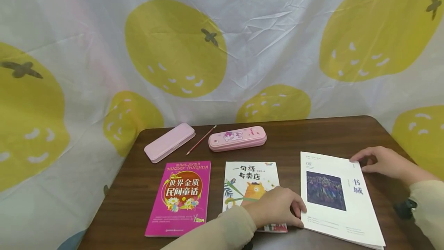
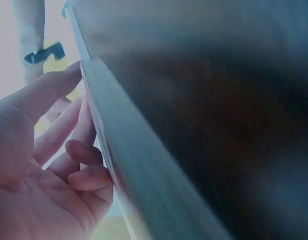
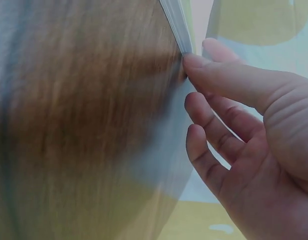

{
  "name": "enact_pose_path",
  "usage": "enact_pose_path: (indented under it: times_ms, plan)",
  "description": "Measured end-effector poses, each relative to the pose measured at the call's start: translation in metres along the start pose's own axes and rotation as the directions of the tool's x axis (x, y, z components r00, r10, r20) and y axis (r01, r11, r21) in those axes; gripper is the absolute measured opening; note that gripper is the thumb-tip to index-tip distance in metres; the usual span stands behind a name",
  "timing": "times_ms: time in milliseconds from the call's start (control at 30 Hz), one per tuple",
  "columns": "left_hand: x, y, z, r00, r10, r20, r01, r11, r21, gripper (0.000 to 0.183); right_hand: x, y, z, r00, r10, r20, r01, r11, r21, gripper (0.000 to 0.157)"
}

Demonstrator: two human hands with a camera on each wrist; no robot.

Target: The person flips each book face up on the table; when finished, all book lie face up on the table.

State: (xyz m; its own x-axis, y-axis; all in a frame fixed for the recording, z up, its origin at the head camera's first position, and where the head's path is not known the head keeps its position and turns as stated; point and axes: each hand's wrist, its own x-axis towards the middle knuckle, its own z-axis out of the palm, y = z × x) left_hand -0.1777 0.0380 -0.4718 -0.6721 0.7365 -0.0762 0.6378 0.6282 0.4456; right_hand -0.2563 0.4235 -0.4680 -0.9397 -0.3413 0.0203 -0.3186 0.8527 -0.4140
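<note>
A white magazine (image 1: 322, 213) with a dark square picture on its cover lies on the brown table at the right. My left hand (image 1: 279, 205) touches its lower left edge with the thumb and fingertips, passing over a white book with an orange cat (image 1: 253, 180). At the magazine's upper right corner, the thumb and index finger of my right hand (image 1: 385, 161) rest against the edge. The right wrist view has this thumb (image 3: 233, 77) against the page edges (image 3: 176, 22). In the left wrist view the little finger side of my left hand (image 2: 59, 165) is loosely bent.
A magenta book (image 1: 180, 219) lies at the left of the table (image 1: 118, 188). Behind the books are a plain pink pencil case (image 1: 170, 142), a red pencil (image 1: 201, 140) and a pink case with a rabbit (image 1: 237, 138). A fruit-patterned curtain (image 1: 263, 49) hangs behind.
</note>
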Motion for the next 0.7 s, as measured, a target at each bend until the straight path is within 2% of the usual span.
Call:
enact_pose_path:
  times_ms: [200, 400, 700]
  plan:
    - [-0.001, 0.010, 0.007, 0.999, -0.038, -0.035, 0.040, 0.998, 0.054, 0.026, 0.010, -0.004, 0.003, 1.000, -0.001, 0.003, 0.001, 1.000, 0.011, 0.030]
    - [-0.005, 0.018, 0.010, 0.997, -0.041, -0.066, 0.048, 0.992, 0.114, 0.026, 0.017, -0.006, 0.008, 1.000, -0.011, -0.018, 0.012, 1.000, 0.011, 0.031]
    - [-0.005, 0.023, 0.009, 0.996, -0.039, -0.076, 0.047, 0.994, 0.098, 0.027, 0.023, -0.007, 0.013, 0.999, 0.032, -0.041, -0.030, 0.999, 0.033, 0.030]
